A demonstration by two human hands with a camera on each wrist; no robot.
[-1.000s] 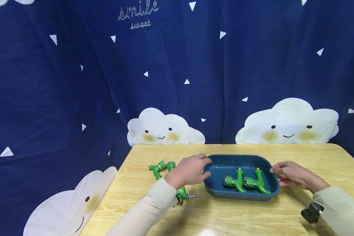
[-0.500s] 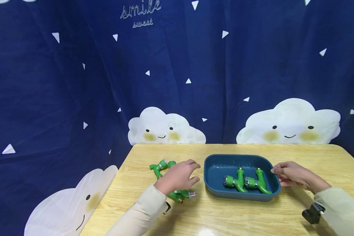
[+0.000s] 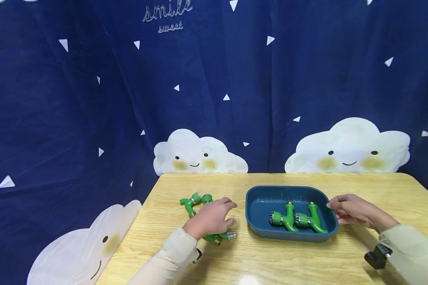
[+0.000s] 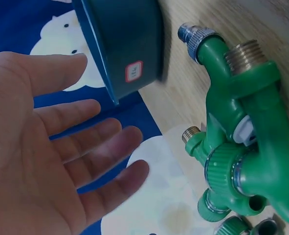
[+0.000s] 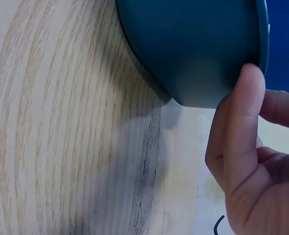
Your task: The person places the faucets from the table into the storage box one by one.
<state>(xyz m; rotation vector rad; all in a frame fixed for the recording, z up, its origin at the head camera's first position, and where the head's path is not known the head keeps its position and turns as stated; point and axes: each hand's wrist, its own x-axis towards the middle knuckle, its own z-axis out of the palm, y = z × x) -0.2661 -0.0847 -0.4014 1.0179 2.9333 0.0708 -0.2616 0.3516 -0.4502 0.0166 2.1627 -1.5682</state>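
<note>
A dark blue tray (image 3: 287, 236) stands on the table with two green taps lying in its right part, a left one (image 3: 289, 219) and a right one (image 3: 314, 220). My right hand (image 3: 354, 212) pinches the tray's right rim between thumb and fingers. My left hand (image 3: 211, 217) is apart from the tray, over several green taps (image 3: 190, 205) lying on the table, and partly hides them in the head view. In the left wrist view its fingers are spread and hold nothing, with the green taps (image 4: 276, 142) beside it.
The wooden table (image 3: 264, 263) runs back to a dark blue curtain (image 3: 199, 71) with white clouds and triangles. A small label (image 4: 133, 71) is on the tray's outer wall. A black device (image 3: 377, 256) sits at the right wrist.
My left hand has left the tray's left rim and moved left, over the taps on the table. My right hand stays at the tray's right rim, and the tray has not visibly moved.
</note>
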